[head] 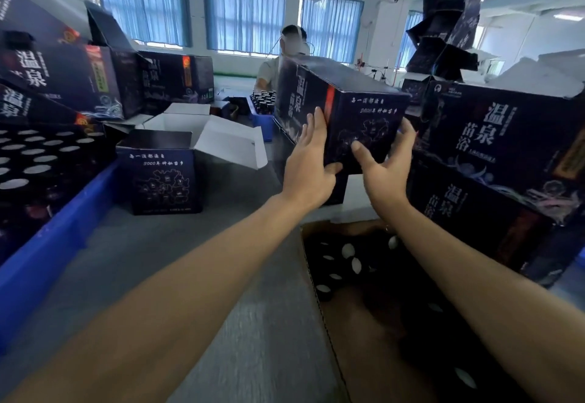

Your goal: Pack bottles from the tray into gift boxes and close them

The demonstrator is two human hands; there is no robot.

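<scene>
Far left: one blue plastic tray (pixel 63 228) packed with dark white-capped bottles (pixel 34 168); too blurred to count. Behind it, roughly four closed dark gift boxes (pixel 60 70) in a stack. One open dark-blue gift box (pixel 161 174), white flaps up, stands on the grey worktop (pixel 221 276). Centre: one closed dark-blue cardboard gift box (pixel 357 108), tilted, held up off the worktop. The left hand (pixel 308 174) grips its left side, fingers (pixel 318 130) flat, thumb at the bottom edge. The right hand (pixel 384 171) grips the right corner, fingers wrapped round. Lower right: one brown cardboard carton (pixel 311 263) holding more bottles. Right: two stacked closed boxes (pixel 506 136).
</scene>
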